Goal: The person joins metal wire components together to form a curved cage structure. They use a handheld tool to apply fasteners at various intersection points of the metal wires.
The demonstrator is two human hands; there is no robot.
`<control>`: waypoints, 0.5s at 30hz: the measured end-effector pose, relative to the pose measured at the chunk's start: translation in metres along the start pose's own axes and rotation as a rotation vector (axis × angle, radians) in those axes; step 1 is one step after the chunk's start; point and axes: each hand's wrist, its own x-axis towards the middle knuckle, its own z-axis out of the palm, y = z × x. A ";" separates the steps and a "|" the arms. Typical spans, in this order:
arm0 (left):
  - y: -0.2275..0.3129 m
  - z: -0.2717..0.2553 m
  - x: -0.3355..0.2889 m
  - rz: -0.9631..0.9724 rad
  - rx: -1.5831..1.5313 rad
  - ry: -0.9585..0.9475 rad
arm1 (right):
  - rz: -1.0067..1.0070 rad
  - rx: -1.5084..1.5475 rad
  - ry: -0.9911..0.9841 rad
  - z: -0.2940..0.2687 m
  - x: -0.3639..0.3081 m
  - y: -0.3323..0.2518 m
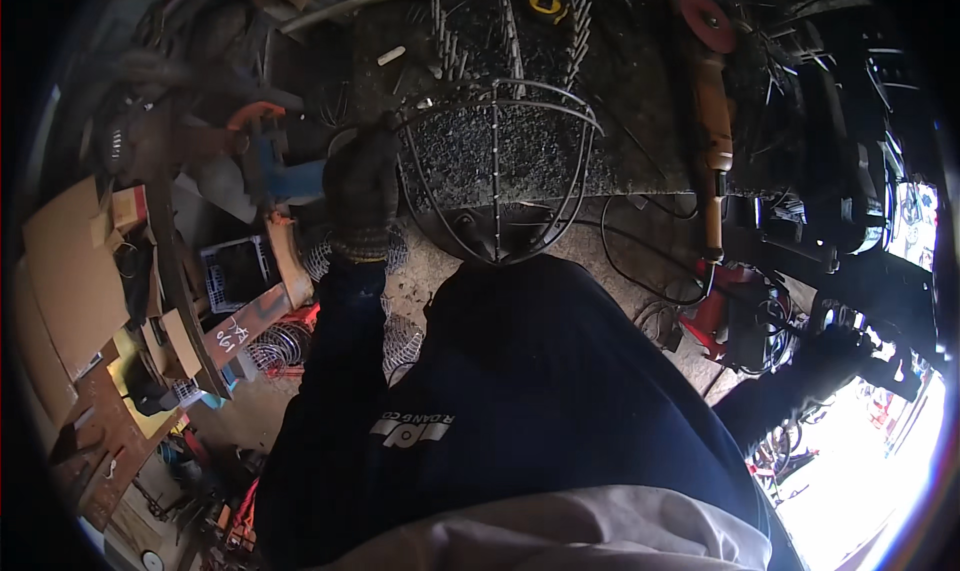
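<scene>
My left hand (pixel 362 189), in a dark knitted glove, is closed at the left corner of a wire frame (pixel 496 176). The frame is bent from thin metal rod, with a curved double top, a middle bar and sides that narrow toward me. Its upper part overlaps the dark workbench (pixel 620 171), while its lower end hangs over the front edge near my body. Far out to the right, my gloved right hand (pixel 838 359) reaches to a dark metal piece (pixel 890 366). Shadow and blur hide the fingers of that hand.
An orange angle grinder (pixel 713 116) with a red disc lies on the bench's right side. Short metal rods (pixel 578 41) stand in rows behind the frame, near a yellow tape measure (pixel 545 5). A red machine (pixel 725 316) stands below right. Cardboard (pixel 75 291) and wire coils (pixel 280 349) are left.
</scene>
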 end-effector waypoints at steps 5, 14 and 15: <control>0.020 -0.008 0.007 0.041 0.316 -0.043 | -0.233 -0.051 0.058 -0.059 -0.019 -0.035; 0.012 -0.005 -0.001 0.091 0.493 0.032 | -0.404 0.262 -0.087 -0.061 -0.026 -0.069; 0.010 -0.006 -0.002 0.101 0.470 0.043 | -0.417 0.270 -0.136 -0.057 -0.025 -0.073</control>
